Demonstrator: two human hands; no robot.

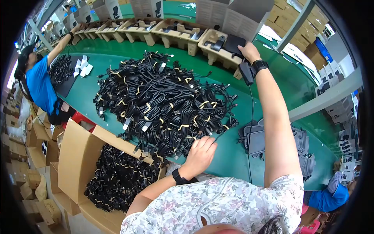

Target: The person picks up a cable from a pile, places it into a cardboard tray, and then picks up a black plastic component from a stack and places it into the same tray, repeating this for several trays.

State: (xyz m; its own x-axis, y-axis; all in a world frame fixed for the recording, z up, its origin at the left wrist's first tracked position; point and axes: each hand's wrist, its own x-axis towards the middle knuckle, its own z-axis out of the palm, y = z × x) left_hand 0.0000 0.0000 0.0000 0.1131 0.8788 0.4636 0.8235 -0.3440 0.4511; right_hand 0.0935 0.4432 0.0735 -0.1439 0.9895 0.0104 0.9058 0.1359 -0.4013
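Note:
My left hand (199, 156) is at the near edge of a large heap of black cables (156, 97). Its fingers are curled onto a bundled cable there; many bundles are tied with pale bands. Stretched far forward, my right hand (250, 52) grips the edge of a black flat square piece (235, 44) at a moulded cardboard tray (212, 50). Its underside and my fingertips are partly hidden. Beside my right wrist hangs a black block-shaped part (246, 73), its thin cord running down past my forearm. Both wrists wear dark bands.
Similar trays (177, 33) line the far side of the green table (78, 101). An open carton (74, 163) of cables stands at the near left. Grey flat parts (255, 138) are stacked under my right arm. Co-workers in blue sit left (39, 82) and lower right (331, 197).

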